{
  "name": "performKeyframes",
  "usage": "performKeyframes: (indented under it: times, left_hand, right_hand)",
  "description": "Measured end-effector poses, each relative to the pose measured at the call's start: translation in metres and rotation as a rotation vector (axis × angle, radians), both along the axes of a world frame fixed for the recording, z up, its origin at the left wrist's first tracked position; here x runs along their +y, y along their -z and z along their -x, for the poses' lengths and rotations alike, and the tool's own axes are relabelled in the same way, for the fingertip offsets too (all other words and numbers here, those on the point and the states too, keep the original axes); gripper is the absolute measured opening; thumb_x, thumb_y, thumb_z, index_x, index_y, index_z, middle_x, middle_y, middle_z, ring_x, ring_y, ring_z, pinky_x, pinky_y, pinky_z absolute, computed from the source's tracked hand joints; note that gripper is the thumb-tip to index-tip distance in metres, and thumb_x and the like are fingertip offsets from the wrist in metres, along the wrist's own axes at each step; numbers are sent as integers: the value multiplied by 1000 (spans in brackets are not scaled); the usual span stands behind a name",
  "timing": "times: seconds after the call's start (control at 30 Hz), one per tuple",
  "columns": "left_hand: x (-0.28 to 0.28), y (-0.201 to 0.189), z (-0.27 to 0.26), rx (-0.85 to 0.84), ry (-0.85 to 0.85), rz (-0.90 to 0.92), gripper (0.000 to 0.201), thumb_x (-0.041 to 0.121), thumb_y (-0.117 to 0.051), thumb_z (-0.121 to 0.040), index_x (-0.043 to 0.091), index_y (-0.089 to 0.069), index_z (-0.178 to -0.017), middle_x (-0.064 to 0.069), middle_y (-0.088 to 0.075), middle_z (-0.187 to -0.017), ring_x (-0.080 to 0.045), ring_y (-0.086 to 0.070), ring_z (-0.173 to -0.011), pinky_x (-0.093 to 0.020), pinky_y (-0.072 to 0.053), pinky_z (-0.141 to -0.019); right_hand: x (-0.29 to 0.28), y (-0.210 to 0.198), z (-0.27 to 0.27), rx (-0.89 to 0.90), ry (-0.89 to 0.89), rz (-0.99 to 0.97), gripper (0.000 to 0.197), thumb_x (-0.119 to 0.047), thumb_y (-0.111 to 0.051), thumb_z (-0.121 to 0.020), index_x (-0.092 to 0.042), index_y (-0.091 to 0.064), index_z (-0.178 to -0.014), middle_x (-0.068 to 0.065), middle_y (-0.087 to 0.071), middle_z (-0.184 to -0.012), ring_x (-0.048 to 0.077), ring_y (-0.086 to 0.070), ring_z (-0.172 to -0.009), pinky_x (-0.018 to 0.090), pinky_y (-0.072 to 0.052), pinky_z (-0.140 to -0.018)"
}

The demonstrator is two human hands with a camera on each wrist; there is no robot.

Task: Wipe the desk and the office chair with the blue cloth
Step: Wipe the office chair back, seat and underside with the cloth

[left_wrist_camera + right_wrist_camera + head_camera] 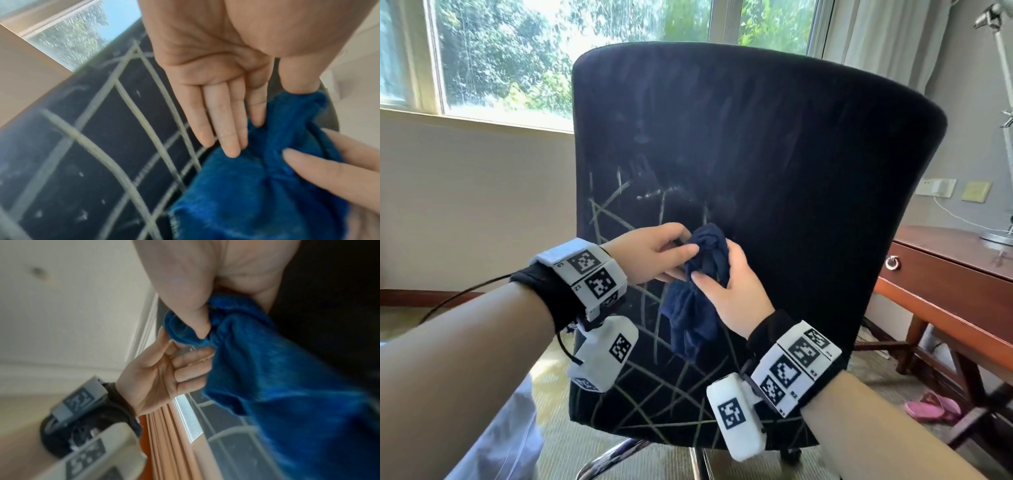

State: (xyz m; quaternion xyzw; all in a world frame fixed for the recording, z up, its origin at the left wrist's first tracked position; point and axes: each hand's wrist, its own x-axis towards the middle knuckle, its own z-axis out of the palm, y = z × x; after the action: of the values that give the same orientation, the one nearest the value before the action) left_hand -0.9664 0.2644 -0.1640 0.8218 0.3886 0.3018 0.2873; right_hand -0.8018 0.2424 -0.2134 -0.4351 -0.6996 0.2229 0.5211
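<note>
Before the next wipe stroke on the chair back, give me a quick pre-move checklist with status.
1. Blue cloth in hand: ok, right hand grips it.
2. Left hand on the cloth: ok, pinching the bunched top.
3. Cloth flattened for wiping: not ok, it is bunched.
4. Cloth against the chair back: cannot tell.
5. Marks left on the backrest: not ok, pale smears above the hands.

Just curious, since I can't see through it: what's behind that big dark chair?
Behind the chair a window with green trees shows above and left of the backrest, plus pale wall below it. Whatever sits directly behind the backrest is hidden.
</note>
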Motion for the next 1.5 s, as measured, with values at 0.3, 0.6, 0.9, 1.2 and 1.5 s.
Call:
performKeyframes:
  times: [0.3, 0.6, 0.9, 1.2, 1.5]
  left_hand:
    - [26, 10, 44, 692, -429, -666, 75, 54, -55, -85, 38, -14, -146, -2, 6, -154, -23, 14, -142, -39, 5, -114]
    - [37, 16, 65, 846, -575, -569, 92, 57, -44, -89, 43, 40, -123, 1, 60, -124, -22, 60, -110, -42, 32, -102]
    - [59, 26, 74, 886, -445, -1097, 100, 67, -47, -77, 33, 18, -146, -9, 33, -150, -33, 26, -139, -55, 5, -111]
    - [69, 26, 31, 760, -320, -1427, 85, 70, -19, -80, 31, 13, -147, -7, 27, -152, -33, 24, -139, -47, 5, -112]
    - [65, 29, 24, 672, -309, -1503, 83, 69, -20, -81, 30, 9, -148, -8, 22, -153, -33, 21, -140, -40, 14, -113]
  right_hand:
    - [37, -56, 6, -495, 719, -809, 62, -6, -61, -74, -24, -47, -132, 19, -31, -145, 37, -32, -127, 55, -34, -96]
    - [88, -33, -50, -923, 867, -986, 60, -28, -43, -81, -27, -30, -140, 10, -18, -149, 36, -14, -136, 47, 1, -114]
    - [76, -23, -85, -565, 802, -805, 57, -25, -38, -83, -19, -26, -139, 20, -17, -151, 40, -7, -138, 49, -4, -114]
    - [88, 14, -56, -203, 901, -796, 52, -21, -46, -79, -14, -32, -129, 23, -36, -133, 34, -27, -124, 55, -30, -101]
    - [64, -6, -77, -10, 752, -801, 53, -9, -42, -78, -2, -42, -131, 31, -37, -132, 31, -30, -127, 26, -13, -111]
